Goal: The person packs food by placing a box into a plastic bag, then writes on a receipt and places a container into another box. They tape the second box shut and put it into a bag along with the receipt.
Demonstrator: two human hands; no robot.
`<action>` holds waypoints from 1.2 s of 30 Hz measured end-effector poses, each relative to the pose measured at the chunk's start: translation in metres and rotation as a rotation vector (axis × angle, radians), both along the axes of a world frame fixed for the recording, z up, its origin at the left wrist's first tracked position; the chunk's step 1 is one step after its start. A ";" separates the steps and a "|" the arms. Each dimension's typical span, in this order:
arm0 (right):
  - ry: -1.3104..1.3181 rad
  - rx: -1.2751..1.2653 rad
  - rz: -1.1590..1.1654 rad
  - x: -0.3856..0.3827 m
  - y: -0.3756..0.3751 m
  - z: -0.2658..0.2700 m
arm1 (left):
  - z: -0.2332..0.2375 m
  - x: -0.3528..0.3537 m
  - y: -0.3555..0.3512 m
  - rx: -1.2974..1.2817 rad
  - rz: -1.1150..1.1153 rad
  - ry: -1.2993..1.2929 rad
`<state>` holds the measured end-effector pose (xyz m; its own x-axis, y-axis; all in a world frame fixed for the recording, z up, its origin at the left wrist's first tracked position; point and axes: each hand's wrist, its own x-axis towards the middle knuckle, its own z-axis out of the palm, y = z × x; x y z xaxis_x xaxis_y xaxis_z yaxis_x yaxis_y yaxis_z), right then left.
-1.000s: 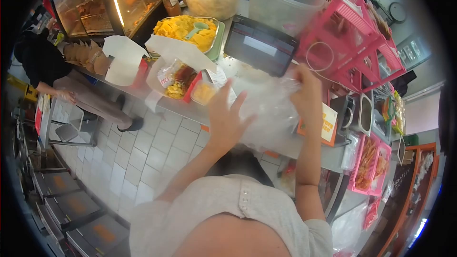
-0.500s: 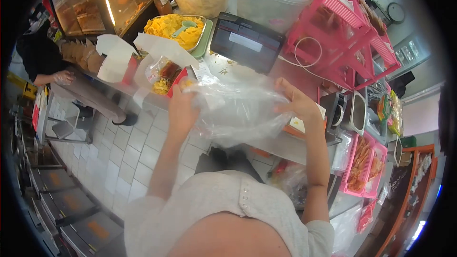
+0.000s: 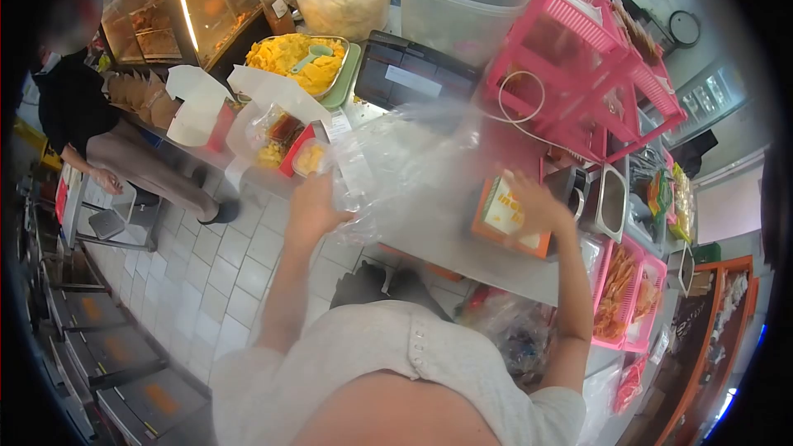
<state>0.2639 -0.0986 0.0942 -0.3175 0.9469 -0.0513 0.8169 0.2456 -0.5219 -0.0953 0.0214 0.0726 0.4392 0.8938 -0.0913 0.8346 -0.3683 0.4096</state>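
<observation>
My left hand (image 3: 312,205) is closed on the near edge of a clear plastic bag (image 3: 421,149), which spreads out limply to the right over the counter. Just beyond that hand stand a small clear tub of yellow food (image 3: 310,157) and a paper box (image 3: 256,120) with its flaps up, holding a wrapped brown item and yellow pieces. A white receipt slip (image 3: 355,169) shows beside the bag. Off the bag, my right hand (image 3: 535,208) is slightly blurred, fingers stretched over an orange box with a white printed top (image 3: 500,206).
Behind are a tray of yellow food (image 3: 289,58) with a green scoop, a dark tablet (image 3: 413,74), two large plastic tubs (image 3: 462,0) and a pink rack (image 3: 570,66). Pink baskets (image 3: 615,297) stand at right. Another person (image 3: 74,107) is at far left.
My right hand has let go of the bag and moved right and down to the orange box. The bag has swung flatter, while my left hand still grips it.
</observation>
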 end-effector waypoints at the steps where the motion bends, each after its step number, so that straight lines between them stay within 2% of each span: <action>1: -0.222 -0.150 -0.143 -0.019 -0.004 0.008 | -0.001 -0.003 -0.006 0.003 0.002 -0.006; 2: -0.444 -0.300 -0.289 -0.028 -0.005 0.014 | -0.002 -0.006 -0.013 0.043 0.081 -0.042; 3: -0.450 -0.300 -0.289 -0.016 -0.002 0.006 | -0.002 -0.008 -0.019 0.082 0.160 -0.078; 5: -0.356 0.179 -0.302 0.022 0.014 -0.017 | -0.004 -0.013 -0.030 0.067 0.180 -0.081; 8: -0.347 0.139 -0.399 0.051 0.047 -0.016 | -0.007 -0.012 -0.048 -0.015 0.176 -0.091; 10: -0.323 -0.021 -0.375 0.070 0.061 -0.033 | -0.010 -0.009 -0.055 -0.071 0.155 -0.098; 11: -0.317 -0.017 -0.377 0.076 0.059 -0.044 | -0.016 -0.006 -0.058 -0.070 0.116 -0.071; 13: -0.483 0.071 -0.423 0.071 0.049 -0.055 | -0.015 0.000 -0.060 -0.065 0.080 -0.038; 14: -0.349 0.163 -0.461 0.065 0.034 -0.054 | -0.013 0.004 -0.061 -0.096 0.071 -0.073; 16: 0.151 0.007 -0.387 0.050 0.010 -0.051 | -0.012 0.010 -0.064 -0.133 0.091 -0.115; 19: 0.018 -0.051 -0.211 0.000 -0.029 -0.049 | -0.016 0.014 -0.059 -0.182 0.133 -0.078; 21: -0.522 0.073 -0.286 -0.020 -0.040 -0.056 | -0.025 0.016 -0.054 -0.097 0.127 -0.080; 23: -0.488 0.142 -0.264 -0.023 -0.041 -0.056 | -0.023 0.020 -0.045 -0.118 0.135 -0.089; 25: -0.346 0.046 -0.257 -0.035 -0.047 -0.049 | -0.021 0.024 -0.043 -0.125 0.132 -0.107; 26: -0.347 0.038 -0.141 -0.041 -0.053 -0.045 | -0.022 0.027 -0.040 -0.107 0.102 -0.119; 27: -0.352 0.048 -0.137 -0.053 -0.057 -0.027 | -0.024 0.030 -0.037 -0.091 0.071 -0.130; 29: -0.117 -0.011 -0.001 -0.087 -0.068 0.028 | -0.032 0.041 -0.039 -0.081 0.017 -0.144; 30: -0.115 -0.017 -0.004 -0.096 -0.069 0.045 | -0.036 0.048 -0.042 -0.077 -0.046 -0.152; 32: 0.144 0.074 0.108 -0.109 -0.061 0.068 | -0.042 0.064 -0.048 -0.097 -0.087 -0.158; 33: 0.142 0.067 0.095 -0.119 -0.053 0.067 | -0.048 0.070 -0.053 -0.119 -0.130 -0.174; 35: 0.449 0.306 0.220 -0.135 -0.031 0.061 | -0.063 0.077 -0.059 -0.168 -0.215 -0.221; 36: 0.444 0.311 0.224 -0.139 -0.023 0.055 | -0.070 0.076 -0.059 -0.197 -0.254 -0.249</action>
<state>0.1254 -0.1220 0.1494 -0.4394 0.8034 0.4019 0.4471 0.5836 -0.6779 -0.0194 -0.0372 0.0024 0.6744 0.7297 -0.1129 0.5935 -0.4447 0.6709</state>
